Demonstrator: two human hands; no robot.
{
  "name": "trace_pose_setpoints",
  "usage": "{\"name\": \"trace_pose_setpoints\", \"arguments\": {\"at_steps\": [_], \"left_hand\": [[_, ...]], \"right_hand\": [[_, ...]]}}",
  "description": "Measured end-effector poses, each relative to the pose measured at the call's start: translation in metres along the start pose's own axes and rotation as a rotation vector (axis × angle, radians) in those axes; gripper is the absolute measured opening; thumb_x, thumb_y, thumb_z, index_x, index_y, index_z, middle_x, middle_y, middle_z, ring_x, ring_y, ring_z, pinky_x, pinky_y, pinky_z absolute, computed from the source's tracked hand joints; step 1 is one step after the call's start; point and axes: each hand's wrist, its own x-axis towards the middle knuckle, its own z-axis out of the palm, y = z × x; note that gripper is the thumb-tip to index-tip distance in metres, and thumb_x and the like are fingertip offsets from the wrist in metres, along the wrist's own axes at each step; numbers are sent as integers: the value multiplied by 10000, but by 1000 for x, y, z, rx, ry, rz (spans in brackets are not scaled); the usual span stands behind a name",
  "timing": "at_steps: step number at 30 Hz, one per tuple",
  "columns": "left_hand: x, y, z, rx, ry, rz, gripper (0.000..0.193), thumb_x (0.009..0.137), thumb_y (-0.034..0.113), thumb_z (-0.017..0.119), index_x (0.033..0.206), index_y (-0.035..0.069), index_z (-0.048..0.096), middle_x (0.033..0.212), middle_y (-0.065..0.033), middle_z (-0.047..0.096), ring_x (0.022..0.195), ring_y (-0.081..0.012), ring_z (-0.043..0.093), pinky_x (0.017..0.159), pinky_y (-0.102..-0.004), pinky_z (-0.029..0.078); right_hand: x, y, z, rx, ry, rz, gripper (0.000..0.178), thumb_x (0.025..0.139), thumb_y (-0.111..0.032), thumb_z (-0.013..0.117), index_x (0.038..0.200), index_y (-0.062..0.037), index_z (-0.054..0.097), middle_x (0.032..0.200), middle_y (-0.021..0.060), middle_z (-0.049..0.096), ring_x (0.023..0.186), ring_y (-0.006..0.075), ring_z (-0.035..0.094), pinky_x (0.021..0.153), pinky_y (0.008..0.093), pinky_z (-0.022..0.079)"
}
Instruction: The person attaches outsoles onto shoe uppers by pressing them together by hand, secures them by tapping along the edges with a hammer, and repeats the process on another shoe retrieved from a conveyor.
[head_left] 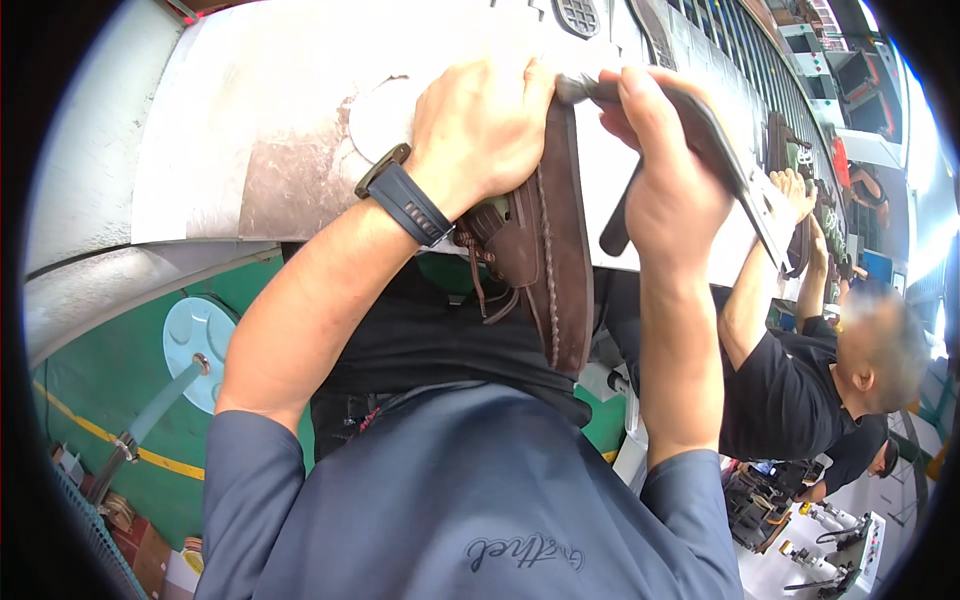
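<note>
My left hand, with a dark watch on its wrist, is closed on a brown leather shoe. The shoe lies on its side across the table's near edge, its heel or toe end under my fingers; laces and a braided seam show. In my right hand, fingers wrapped round it, is a black pincer-like tool with two handles. Its dark jaws reach the shoe's far end, close to my left thumb; whether they grip the leather I cannot tell.
The pale metal worktable bears a round white patch. A shoe sole lies at the far edge. To the right, a slatted conveyor runs past a co-worker who handles shoes. A light-blue round stool stands lower left.
</note>
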Motion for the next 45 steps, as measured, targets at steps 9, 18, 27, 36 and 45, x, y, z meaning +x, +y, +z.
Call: {"name": "trace_pose_setpoints", "arguments": {"at_steps": [9,18,27,36,45], "left_hand": [[-4,-1,-13,-116,10,-72,307,1067,208,500,945,-15,671,829,-249,679,786,-444,660,700,-474,515],[2,8,-17,-160,61,87,305,999,290,664,990,-11,712,853,-195,714,803,-378,702,731,-419,547],[-35,69,-107,65,215,972,740,846,550,832,1353,137,487,1175,-95,624,1024,-239,617,906,-425,538],[-158,1,-46,112,-46,914,219,896,197,774,1093,199,678,1028,53,596,894,-140,539,759,-328,408],[-77,36,-50,203,-166,99,1260,711,477,911,1589,-118,231,1524,-359,432,1369,-500,497,1135,-499,418]], "right_hand": [[24,-40,-30,204,80,121,220,976,-118,709,1070,81,723,1007,166,777,833,156,720,808,304,587],[39,16,-40,398,-308,505,313,1011,-241,637,1152,34,686,1093,209,759,992,273,749,921,389,606],[-45,26,-62,826,74,386,332,1030,-189,573,1227,74,621,1185,290,708,1077,324,731,950,427,603],[-107,24,-37,730,-80,435,287,965,-115,631,1157,98,632,1125,277,732,1075,319,725,959,433,597],[-73,18,-49,550,-273,459,270,946,-93,636,1142,90,672,1099,221,758,1047,250,726,956,365,566]]}}
